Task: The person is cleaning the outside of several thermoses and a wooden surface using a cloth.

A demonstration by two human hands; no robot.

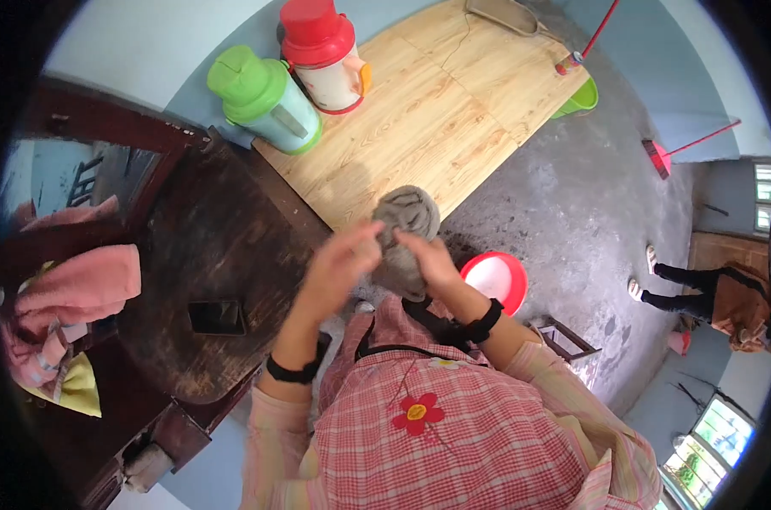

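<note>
A bunched grey cloth (407, 210) hangs in front of my body, near the front corner of the wood-patterned tabletop (436, 121). Its upper part is rolled into a round bundle, and a looser part droops below. My right hand (431, 262) grips it from the right side, thumb and fingers pressed into the fabric. On the other side my left hand (346, 264) is blurred, its fingertips at the edge of the bundle. Whether those fingers pinch the fabric cannot be made out. Both wrists wear black bands.
Green (267, 99) and red (325, 60) thermos flasks stand on the tabletop, with a dustpan (509, 16) and a can (569, 62) farther off. A phone (217, 317) lies on the dark wooden table (232, 255). A red basin (519, 287) sits on the floor; another person (710, 299) stands right.
</note>
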